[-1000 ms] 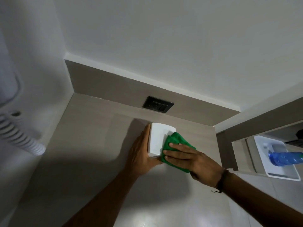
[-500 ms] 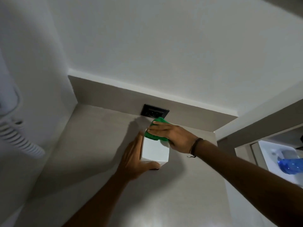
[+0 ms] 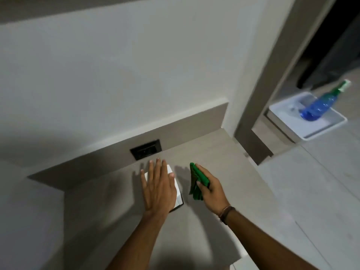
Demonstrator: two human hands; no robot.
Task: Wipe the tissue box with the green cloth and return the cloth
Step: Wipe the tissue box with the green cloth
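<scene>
The white tissue box (image 3: pixel 177 193) stands on the grey counter (image 3: pixel 204 227) in front of a black wall socket. My left hand (image 3: pixel 158 187) lies flat on top of the box with its fingers spread, hiding most of it. My right hand (image 3: pixel 211 189) is just right of the box, apart from it, and grips the bunched green cloth (image 3: pixel 197 181), which hangs off the counter surface.
A black socket plate (image 3: pixel 145 150) sits in the low grey backsplash behind the box. Right of the counter, past a grey door frame (image 3: pixel 253 121), a white tray (image 3: pixel 311 123) holds a blue spray bottle (image 3: pixel 319 106). Pale floor tiles lie at the right.
My right hand has lifted the cloth off the box's far side and pulled it to the right. My left hand moved from the box's left side onto its top. The view has swung.
</scene>
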